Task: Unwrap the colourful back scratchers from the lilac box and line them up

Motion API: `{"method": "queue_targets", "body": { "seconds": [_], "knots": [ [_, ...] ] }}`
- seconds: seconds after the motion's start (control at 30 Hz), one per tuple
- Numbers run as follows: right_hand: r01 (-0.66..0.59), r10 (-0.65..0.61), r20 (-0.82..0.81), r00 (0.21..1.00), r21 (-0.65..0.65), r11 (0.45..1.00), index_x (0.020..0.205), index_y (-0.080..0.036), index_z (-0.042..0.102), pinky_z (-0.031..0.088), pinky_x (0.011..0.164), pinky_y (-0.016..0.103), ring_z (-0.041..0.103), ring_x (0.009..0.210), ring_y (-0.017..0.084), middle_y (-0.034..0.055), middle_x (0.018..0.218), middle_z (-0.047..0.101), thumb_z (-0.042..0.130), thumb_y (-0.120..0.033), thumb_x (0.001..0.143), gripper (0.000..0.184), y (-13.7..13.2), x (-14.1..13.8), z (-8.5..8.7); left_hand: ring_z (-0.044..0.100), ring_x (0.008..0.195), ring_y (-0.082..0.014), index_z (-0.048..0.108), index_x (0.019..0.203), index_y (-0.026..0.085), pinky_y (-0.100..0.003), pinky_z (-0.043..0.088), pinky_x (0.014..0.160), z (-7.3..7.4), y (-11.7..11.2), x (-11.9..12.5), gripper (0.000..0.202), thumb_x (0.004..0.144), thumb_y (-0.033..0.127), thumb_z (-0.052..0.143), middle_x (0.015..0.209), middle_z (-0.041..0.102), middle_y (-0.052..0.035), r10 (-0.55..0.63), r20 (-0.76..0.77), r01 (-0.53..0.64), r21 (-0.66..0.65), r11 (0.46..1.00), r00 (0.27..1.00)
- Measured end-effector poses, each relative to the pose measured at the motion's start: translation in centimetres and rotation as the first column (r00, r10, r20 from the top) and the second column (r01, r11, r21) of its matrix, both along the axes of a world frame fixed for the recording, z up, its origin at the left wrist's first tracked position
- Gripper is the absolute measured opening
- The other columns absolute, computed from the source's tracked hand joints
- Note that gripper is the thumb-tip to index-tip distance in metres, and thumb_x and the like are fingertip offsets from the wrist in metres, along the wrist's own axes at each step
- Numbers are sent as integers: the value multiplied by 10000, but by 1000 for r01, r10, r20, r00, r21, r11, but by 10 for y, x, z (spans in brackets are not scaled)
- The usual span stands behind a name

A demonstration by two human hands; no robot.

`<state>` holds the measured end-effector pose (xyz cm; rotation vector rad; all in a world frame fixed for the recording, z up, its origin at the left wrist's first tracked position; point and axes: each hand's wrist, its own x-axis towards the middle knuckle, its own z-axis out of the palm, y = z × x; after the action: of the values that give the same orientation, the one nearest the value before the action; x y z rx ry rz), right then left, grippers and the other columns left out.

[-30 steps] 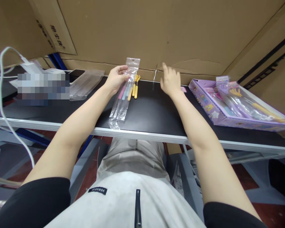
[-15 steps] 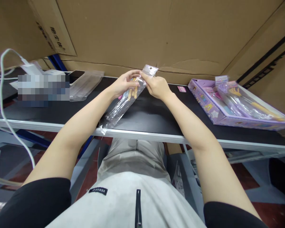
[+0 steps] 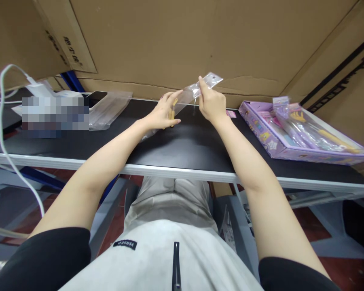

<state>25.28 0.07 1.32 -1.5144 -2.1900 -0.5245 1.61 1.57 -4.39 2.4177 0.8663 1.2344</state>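
Note:
A long clear plastic bag [image 3: 186, 97] slants between my hands above the black table. My left hand [image 3: 161, 114] is round its lower part, fingers stretched over it and thumb below. Yellow stick-like pieces [image 3: 171, 113] show between that thumb and the fingers; their exact kind is hard to make out, and the rest is hidden by the hand. My right hand [image 3: 212, 102] pinches the bag close to its upper end, which has a hang hole. The bag's lower end shows only faintly under my left wrist.
On the right stands a purple printed box [image 3: 274, 149] with bagged purple and yellow items. A small pink card [image 3: 231, 114] lies beside it. Leftward are flat clear bags [image 3: 109, 111], a phone [image 3: 96, 98] and a white cable [image 3: 1, 105]. Cardboard [image 3: 182, 44] walls the back.
My right hand has moved right and up with the bag's top end. My left hand has shifted slightly lower with its fingers straighter, and the bag's lower end has drawn up off the table edge.

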Motion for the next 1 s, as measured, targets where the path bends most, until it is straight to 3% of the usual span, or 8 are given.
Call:
{"method": "queue_targets", "body": {
  "seconds": [0.23, 0.33, 0.43, 0.53, 0.6, 0.7, 0.87, 1.0],
  "knots": [
    [60, -61, -57, 997, -5, 998, 1723, -162, 238, 469, 1132, 504, 625, 1304, 357, 199, 1505, 582, 236, -305, 1087, 651, 0, 11, 8, 422, 1441, -450, 635, 1445, 279, -646, 238, 1246, 7, -8, 4, 670, 816, 454, 784, 1412, 574, -153, 109, -5, -109, 12, 994, 994],
    [66, -67, -52, 996, -27, 997, 1747, -197, 159, 480, 1131, 463, 619, 1318, 351, 182, 1661, 437, 245, -372, 1100, 676, -4, 11, 7, 371, 1473, -466, 666, 1406, 275, -610, 219, 1258, 14, -12, 1, 652, 812, 512, 793, 1407, 579, -153, 167, 78, -169, 13, 986, 983],
    [42, -41, 15, 999, -58, 997, 1763, -199, 65, 505, 1105, 472, 611, 1331, 374, 151, 1764, 265, 299, -376, 1079, 744, -4, 9, 3, 287, 1517, -472, 645, 1444, 305, -577, 204, 1270, 32, -24, -9, 680, 828, 565, 766, 1502, 532, -138, 336, 85, -336, -13, 942, 938],
    [39, -28, 95, 995, -118, 992, 1762, -168, 20, 531, 1074, 522, 590, 1358, 403, 147, 1782, 203, 338, -304, 1039, 802, 3, 9, -6, 262, 1534, -423, 511, 1588, 365, -557, 207, 1275, 58, -42, -27, 674, 946, 555, 590, 1615, 437, -73, 611, -39, -612, -43, 790, 791],
    [35, -15, 122, 992, -168, 985, 1762, -157, 40, 527, 1088, 541, 566, 1393, 402, 149, 1779, 210, 346, -277, 1028, 804, 12, 11, -14, 289, 1520, -415, 423, 1658, 299, -572, 222, 1267, 72, -50, -44, 708, 987, 515, 490, 1651, 375, -101, 747, -102, -753, -52, 655, 657],
    [16, 12, 119, 993, -230, 973, 1759, -150, 100, 490, 1143, 567, 523, 1453, 396, 169, 1763, 254, 369, -301, 1040, 783, 25, 18, -28, 286, 1529, -426, 363, 1685, 197, -608, 229, 1262, 82, -52, -75, 749, 1004, 494, 456, 1688, 308, -163, 833, -251, -868, -87, 488, 493],
    [24, 17, 118, 993, -338, 941, 1741, -146, 207, 435, 1192, 614, 455, 1523, 397, 168, 1758, 267, 414, -319, 1048, 744, 32, 22, -46, 226, 1592, -460, 363, 1674, 110, -626, 220, 1266, 71, -42, -124, 749, 1026, 471, 463, 1743, 188, -258, 744, -602, -955, -137, 262, 290],
    [59, -10, 119, 993, -421, 905, 1723, -118, 260, 422, 1210, 617, 421, 1553, 376, 151, 1773, 221, 365, -227, 1035, 704, 26, 17, -47, 181, 1623, -463, 341, 1692, 145, -645, 211, 1261, 58, -34, -140, 753, 1041, 511, 443, 1750, 163, -292, 590, -765, -959, -131, 251, 259]
  ]
}}
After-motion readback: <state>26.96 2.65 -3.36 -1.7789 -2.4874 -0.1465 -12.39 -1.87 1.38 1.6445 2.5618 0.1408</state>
